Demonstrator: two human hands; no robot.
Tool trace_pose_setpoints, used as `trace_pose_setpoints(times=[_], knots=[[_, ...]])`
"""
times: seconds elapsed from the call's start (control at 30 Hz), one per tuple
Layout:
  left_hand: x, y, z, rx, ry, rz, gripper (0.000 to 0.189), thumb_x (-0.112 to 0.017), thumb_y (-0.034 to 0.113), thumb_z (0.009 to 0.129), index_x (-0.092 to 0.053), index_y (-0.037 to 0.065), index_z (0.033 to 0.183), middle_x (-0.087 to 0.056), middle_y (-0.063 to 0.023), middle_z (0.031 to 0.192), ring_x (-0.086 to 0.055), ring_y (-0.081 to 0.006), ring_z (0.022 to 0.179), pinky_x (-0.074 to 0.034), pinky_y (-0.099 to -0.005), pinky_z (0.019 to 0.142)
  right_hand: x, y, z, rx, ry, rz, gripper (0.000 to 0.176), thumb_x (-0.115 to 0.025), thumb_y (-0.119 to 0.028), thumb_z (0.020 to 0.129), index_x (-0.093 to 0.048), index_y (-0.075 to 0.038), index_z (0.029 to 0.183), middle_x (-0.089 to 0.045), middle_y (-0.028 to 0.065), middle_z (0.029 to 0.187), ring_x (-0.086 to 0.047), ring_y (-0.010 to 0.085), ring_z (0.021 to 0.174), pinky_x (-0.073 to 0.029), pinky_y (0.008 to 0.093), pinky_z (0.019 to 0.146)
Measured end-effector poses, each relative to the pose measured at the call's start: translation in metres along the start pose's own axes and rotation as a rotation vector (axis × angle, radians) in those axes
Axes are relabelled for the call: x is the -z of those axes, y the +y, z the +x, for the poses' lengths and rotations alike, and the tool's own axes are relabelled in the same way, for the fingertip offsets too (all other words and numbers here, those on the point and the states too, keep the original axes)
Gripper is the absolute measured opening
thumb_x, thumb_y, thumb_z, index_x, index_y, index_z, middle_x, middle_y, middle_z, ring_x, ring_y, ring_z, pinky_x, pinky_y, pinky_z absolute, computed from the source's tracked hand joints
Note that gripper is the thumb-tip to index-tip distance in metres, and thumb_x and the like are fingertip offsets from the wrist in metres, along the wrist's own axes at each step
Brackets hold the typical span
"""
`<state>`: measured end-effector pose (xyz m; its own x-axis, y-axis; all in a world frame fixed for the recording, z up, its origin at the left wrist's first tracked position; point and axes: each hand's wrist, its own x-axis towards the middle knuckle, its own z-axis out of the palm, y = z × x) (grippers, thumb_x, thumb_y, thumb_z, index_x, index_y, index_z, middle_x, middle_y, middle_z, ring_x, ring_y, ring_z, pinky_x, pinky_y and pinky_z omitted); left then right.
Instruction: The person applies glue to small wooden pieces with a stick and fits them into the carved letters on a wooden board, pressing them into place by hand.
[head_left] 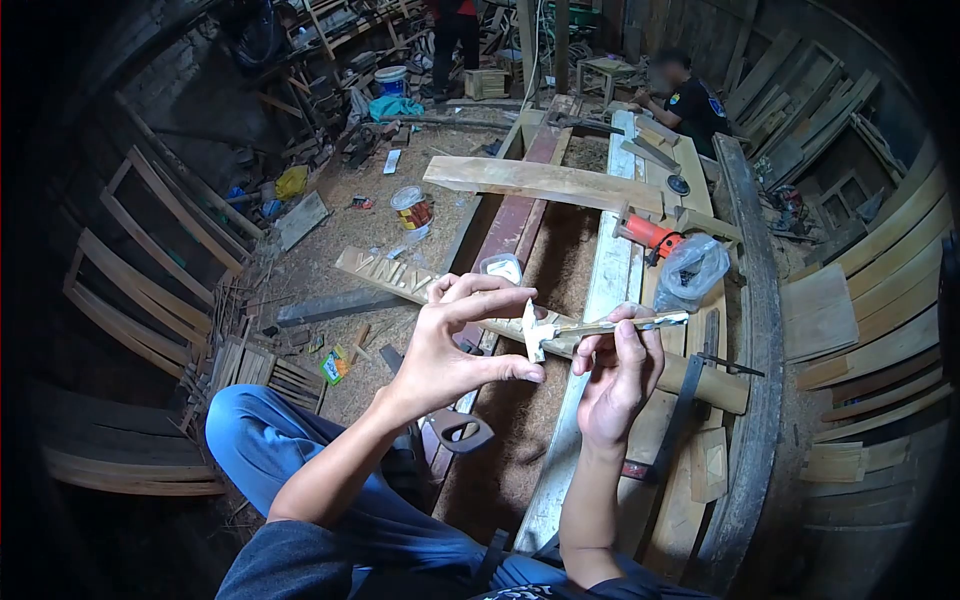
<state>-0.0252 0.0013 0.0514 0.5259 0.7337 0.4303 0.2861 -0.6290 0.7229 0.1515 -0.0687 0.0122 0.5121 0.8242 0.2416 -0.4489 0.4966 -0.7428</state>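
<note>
My left hand (450, 335) pinches a small pale wooden piece (533, 340), like a cut-out letter, between thumb and fingertips, with white paste on it. My right hand (618, 385) grips a thin stick (590, 327) with a blue-and-white patterned end. The stick's tip meets the pasted side of the piece. Below both hands lies a long wooden board (715, 390) with raised letters (385, 270) at its left end. Beyond my left fingers is a small tub (502, 268) of white stuff. A handsaw's handle (458, 431) shows under my left forearm.
A thick plank (540, 182) lies across the bench beams (600, 265). An orange power tool (650, 236) and a plastic bag (692, 270) sit to the right. A can (411, 209) stands on the sawdust-covered floor. One person (690, 105) crouches at back right; another (455, 45) stands behind.
</note>
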Motion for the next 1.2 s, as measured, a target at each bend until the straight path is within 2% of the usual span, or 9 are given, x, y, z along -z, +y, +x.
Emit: trace_pose_setpoints(times=[0.73,0.8,0.93,1.1,1.2], knots=[[0.0004,0.0027,0.0011,0.025,0.008,-0.031,0.072,-0.095,0.043,0.059,-0.074,0.01,0.119,-0.071,-0.0063,0.113,-0.058,-0.0205,0.114,-0.03,-0.0395,0.107,-0.0022,-0.005,-0.0009,-0.05,-0.019,0.047,0.018,-0.052,-0.021,0.102,-0.056,-0.004,0.105,-0.057,0.0064,0.073,-0.055,0.0124,0.063,-0.043,0.0241,0.054],[0.0014,0.0077,0.0012,0.026,0.015,-0.013,0.074,-0.096,0.032,0.059,-0.072,0.002,0.122,-0.073,-0.0053,0.11,-0.057,-0.0177,0.117,-0.031,-0.0383,0.108,-0.0026,-0.0053,-0.001,-0.054,-0.016,0.048,0.018,-0.052,-0.021,0.102,-0.056,-0.004,0.105,-0.057,0.0063,0.072,-0.055,0.0124,0.062,-0.043,0.024,0.053],[0.0019,0.002,0.0008,0.025,-0.02,-0.032,0.075,-0.096,0.031,0.06,-0.07,0.002,0.124,-0.073,-0.0066,0.114,-0.057,-0.0183,0.118,-0.03,-0.0386,0.109,-0.003,-0.0056,-0.0006,-0.061,-0.012,0.058,0.018,-0.052,-0.022,0.101,-0.056,-0.004,0.104,-0.057,0.006,0.071,-0.056,0.0126,0.062,-0.043,0.0241,0.053],[0.0014,0.0031,-0.0005,0.02,-0.022,-0.092,0.08,-0.095,0.036,0.06,-0.069,0.002,0.127,-0.07,-0.0104,0.121,-0.057,-0.021,0.119,-0.034,-0.0388,0.107,-0.0024,-0.0036,-0.0001,-0.061,-0.005,0.068,0.019,-0.053,-0.022,0.101,-0.057,-0.004,0.103,-0.057,0.006,0.071,-0.056,0.0126,0.06,-0.043,0.0239,0.051],[-0.0011,0.0007,-0.0006,-0.009,0.012,-0.142,0.075,-0.095,0.034,0.062,-0.07,0.007,0.127,-0.073,-0.0057,0.112,-0.058,-0.0185,0.112,-0.033,-0.0367,0.105,-0.0027,-0.0036,0.0003,-0.066,0.002,0.08,0.02,-0.053,-0.023,0.101,-0.057,-0.003,0.102,-0.056,0.0058,0.069,-0.056,0.0124,0.059,-0.042,0.0238,0.05]])
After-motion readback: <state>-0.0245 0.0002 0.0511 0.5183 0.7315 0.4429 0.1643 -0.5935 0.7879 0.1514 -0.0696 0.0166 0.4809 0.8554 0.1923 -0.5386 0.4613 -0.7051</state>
